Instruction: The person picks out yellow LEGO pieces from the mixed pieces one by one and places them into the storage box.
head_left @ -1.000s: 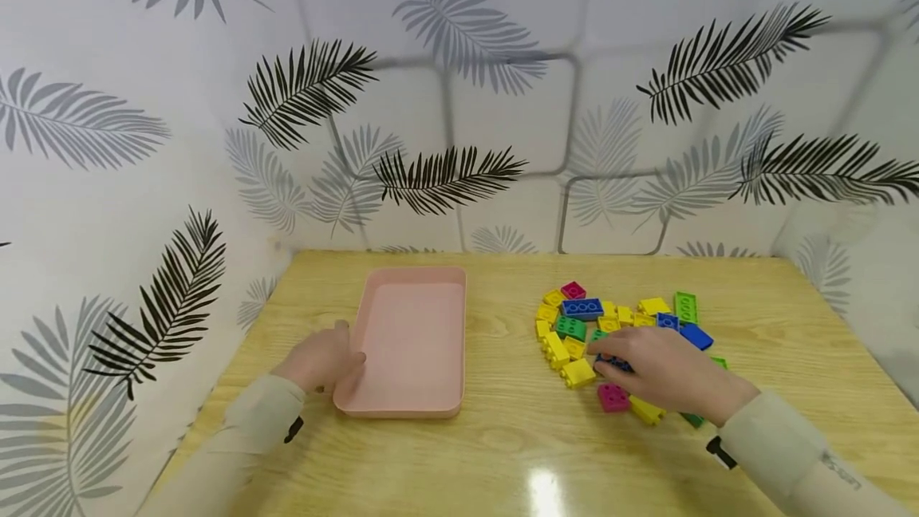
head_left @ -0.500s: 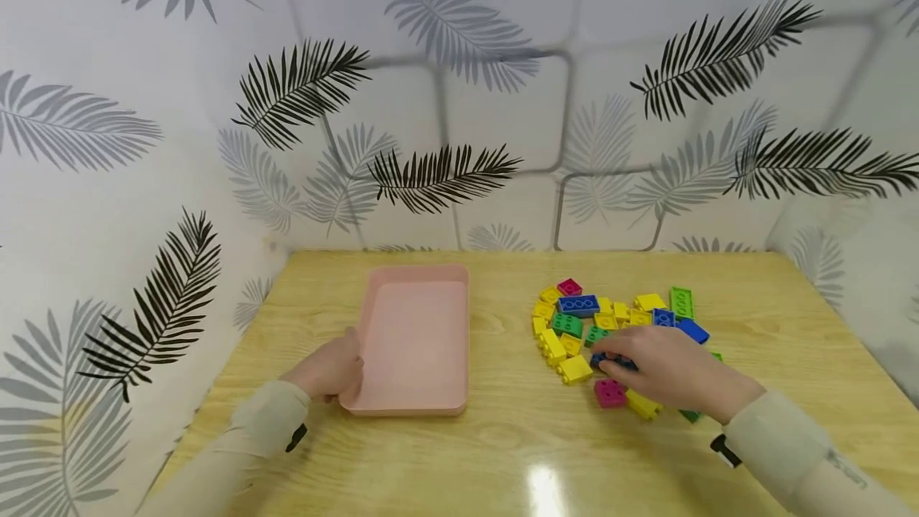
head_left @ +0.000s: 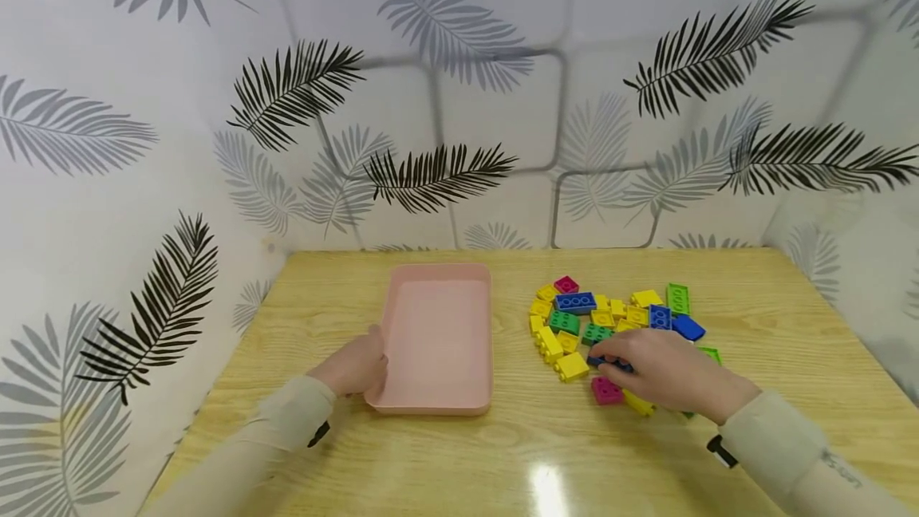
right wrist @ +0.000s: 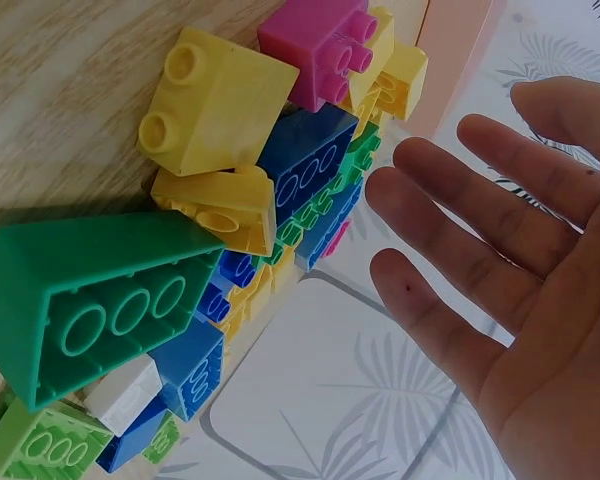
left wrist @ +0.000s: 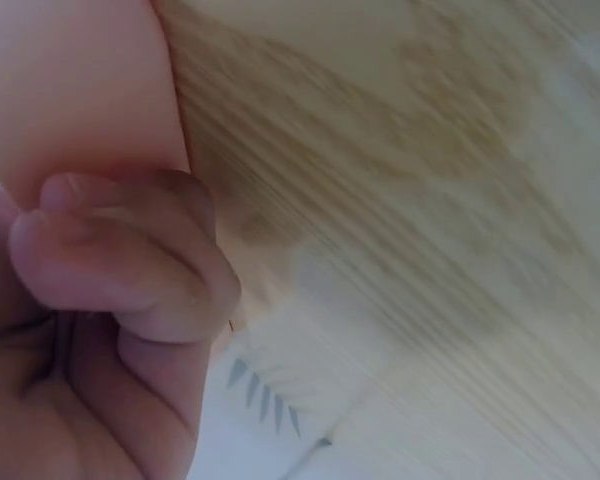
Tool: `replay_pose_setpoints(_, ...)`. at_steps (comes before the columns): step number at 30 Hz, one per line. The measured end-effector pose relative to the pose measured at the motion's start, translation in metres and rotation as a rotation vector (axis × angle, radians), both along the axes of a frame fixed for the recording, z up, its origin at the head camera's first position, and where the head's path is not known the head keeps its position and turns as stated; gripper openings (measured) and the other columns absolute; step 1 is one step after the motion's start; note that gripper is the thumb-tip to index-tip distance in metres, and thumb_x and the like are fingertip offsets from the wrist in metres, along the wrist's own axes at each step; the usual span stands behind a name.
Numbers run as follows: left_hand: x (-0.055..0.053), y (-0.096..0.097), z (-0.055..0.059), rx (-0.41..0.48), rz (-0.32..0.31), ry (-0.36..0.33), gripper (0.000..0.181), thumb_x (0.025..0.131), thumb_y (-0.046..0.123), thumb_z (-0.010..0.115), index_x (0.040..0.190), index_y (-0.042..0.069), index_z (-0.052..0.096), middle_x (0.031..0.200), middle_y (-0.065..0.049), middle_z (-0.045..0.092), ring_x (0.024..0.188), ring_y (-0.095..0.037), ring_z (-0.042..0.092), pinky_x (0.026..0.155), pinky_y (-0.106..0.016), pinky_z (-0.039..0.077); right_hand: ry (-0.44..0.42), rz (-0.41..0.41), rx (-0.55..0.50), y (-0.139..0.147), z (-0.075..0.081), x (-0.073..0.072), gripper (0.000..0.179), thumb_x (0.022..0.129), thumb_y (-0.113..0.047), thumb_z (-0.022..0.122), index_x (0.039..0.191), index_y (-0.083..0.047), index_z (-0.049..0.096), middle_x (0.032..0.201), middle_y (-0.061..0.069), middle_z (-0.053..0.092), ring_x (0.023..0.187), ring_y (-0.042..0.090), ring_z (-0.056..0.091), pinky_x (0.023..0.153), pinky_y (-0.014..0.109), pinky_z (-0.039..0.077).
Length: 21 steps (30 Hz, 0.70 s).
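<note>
My left hand (head_left: 355, 363) grips the near left side of a shallow pink tray (head_left: 439, 341). In the left wrist view its fingers curl against the tray's wall (left wrist: 90, 90). My right hand (head_left: 664, 369) hovers at a pile of toy building bricks on the right. Its fingertips are by a dark blue brick (head_left: 623, 366), partly hidden under them. The right wrist view shows the fingers (right wrist: 470, 210) spread and nearly straight, apart from the bricks. A magenta brick (head_left: 606, 391) and a yellow brick (head_left: 572, 368) lie close by. The right palm hides some bricks in the head view.
Several yellow, green and blue bricks spread behind the right hand, among them a long blue brick (head_left: 576, 303) and a light green brick (head_left: 677, 299). The wooden table (head_left: 431, 461) meets a leaf-patterned curtain (head_left: 488, 126) at the back.
My left hand and the pink tray have slid to the right, toward the bricks. The right hand has stayed over the bricks, its fingers only slightly shifted.
</note>
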<state>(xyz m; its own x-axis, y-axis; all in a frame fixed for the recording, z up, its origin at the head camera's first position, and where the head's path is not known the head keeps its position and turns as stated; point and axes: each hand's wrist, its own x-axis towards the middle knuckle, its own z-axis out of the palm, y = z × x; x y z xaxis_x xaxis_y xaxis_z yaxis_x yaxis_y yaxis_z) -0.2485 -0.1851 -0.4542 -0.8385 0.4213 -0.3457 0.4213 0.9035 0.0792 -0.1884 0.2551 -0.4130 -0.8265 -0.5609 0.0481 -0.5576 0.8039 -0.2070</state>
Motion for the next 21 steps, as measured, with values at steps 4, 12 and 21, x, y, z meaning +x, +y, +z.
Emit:
replay_pose_setpoints(4,-0.001,0.009,-0.006,0.35,0.247,-0.076,0.061,0.102,0.005,0.044,0.146,-0.025,0.014,0.065,-0.011,0.055,0.047,-0.015,0.045,0.044,-0.027,0.037,0.0,0.0,0.001,-0.003,-0.002,0.0,0.025,0.097,-0.03,0.068,0.118,-0.019,0.074,0.111,-0.006,0.075,0.091,0.008,0.071,0.077,0.033,0.058)
replay_pose_setpoints(12,0.002,0.032,-0.013,0.276,0.27,0.027,0.06,0.103,0.013,0.049,0.146,-0.021,0.023,0.069,-0.009,0.055,0.052,-0.017,0.048,0.046,-0.029,0.039,-0.051,-0.019,0.006,-0.014,-0.004,-0.006,0.027,0.098,-0.03,0.067,0.121,-0.018,0.073,0.116,-0.004,0.073,0.108,0.019,0.07,0.091,0.042,0.056)
replay_pose_setpoints(21,0.004,0.055,-0.013,0.227,0.261,0.112,0.058,0.103,0.017,0.049,0.146,-0.018,0.03,0.066,-0.006,0.056,0.051,-0.016,0.051,0.046,-0.03,0.042,-0.055,-0.033,0.047,-0.029,-0.005,-0.019,0.033,0.095,-0.032,0.069,0.124,-0.016,0.071,0.124,0.003,0.069,0.114,0.026,0.066,0.095,0.047,0.054)
